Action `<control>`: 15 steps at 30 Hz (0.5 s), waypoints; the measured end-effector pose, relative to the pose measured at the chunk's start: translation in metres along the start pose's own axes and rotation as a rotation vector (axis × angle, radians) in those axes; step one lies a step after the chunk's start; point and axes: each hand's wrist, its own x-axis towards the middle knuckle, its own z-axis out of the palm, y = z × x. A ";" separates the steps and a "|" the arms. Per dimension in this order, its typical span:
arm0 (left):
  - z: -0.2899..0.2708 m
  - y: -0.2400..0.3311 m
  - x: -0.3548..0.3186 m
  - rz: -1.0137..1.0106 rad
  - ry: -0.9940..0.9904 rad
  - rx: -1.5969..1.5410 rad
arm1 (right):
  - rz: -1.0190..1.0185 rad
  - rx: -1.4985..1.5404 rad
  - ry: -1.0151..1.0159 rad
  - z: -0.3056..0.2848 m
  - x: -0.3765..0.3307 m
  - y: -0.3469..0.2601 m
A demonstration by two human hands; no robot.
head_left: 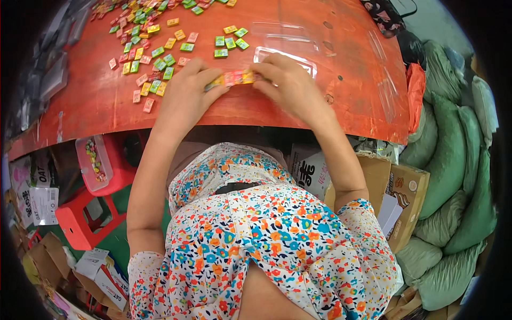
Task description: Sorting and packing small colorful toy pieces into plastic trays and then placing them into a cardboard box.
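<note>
A person leans over a red table (106, 101). To the left of the grip, below the table edge, a clear lidded box (93, 162) of small sweets sits on a red stool (85, 221). Up and left of the grip, loose wrapped candies (144, 53) in green, yellow and pink lie scattered on the table. The left hand (184, 96) and right hand (288, 85) together pinch a short row of candies (232, 79) end to end, fingers pressed onto it from both sides. Just beyond the right hand lies a clear plastic tray (285, 58). Far right of the grip, green sacks (453, 160) are piled beside cardboard boxes (408, 197).
</note>
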 end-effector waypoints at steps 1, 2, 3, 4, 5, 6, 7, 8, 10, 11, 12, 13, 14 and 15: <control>0.007 0.003 0.015 0.062 -0.013 0.010 | 0.028 0.001 0.041 -0.008 -0.005 0.008; 0.015 0.006 0.028 0.068 -0.014 0.010 | 0.031 -0.001 0.047 -0.015 -0.007 0.018; 0.025 0.008 0.041 0.139 -0.001 0.012 | 0.030 -0.037 0.073 -0.021 -0.009 0.030; 0.035 0.009 0.054 0.215 0.007 0.007 | 0.038 -0.077 0.100 -0.026 -0.013 0.040; 0.042 0.011 0.064 0.223 0.002 0.005 | 0.123 -0.079 0.072 -0.030 -0.016 0.046; 0.049 0.013 0.072 0.233 -0.034 0.038 | 0.129 -0.080 0.075 -0.032 -0.018 0.053; 0.054 0.013 0.079 0.244 -0.073 0.070 | 0.158 -0.081 0.067 -0.032 -0.021 0.059; 0.060 0.012 0.084 0.250 -0.079 0.068 | 0.184 -0.080 0.058 -0.032 -0.023 0.064; 0.069 0.010 0.090 0.290 -0.102 0.030 | 0.196 -0.074 0.055 -0.031 -0.025 0.071; 0.071 0.009 0.090 0.294 -0.108 0.029 | 0.201 -0.067 0.048 -0.031 -0.027 0.074; 0.072 0.007 0.089 0.295 -0.106 0.022 | 0.207 -0.065 0.050 -0.029 -0.029 0.076; 0.072 0.006 0.087 0.296 -0.104 0.015 | 0.206 -0.026 0.063 -0.027 -0.031 0.079; 0.073 0.004 0.085 0.296 -0.110 0.015 | 0.204 0.014 0.076 -0.025 -0.033 0.081; 0.074 0.001 0.082 0.282 -0.088 -0.008 | 0.208 0.017 0.076 -0.026 -0.035 0.082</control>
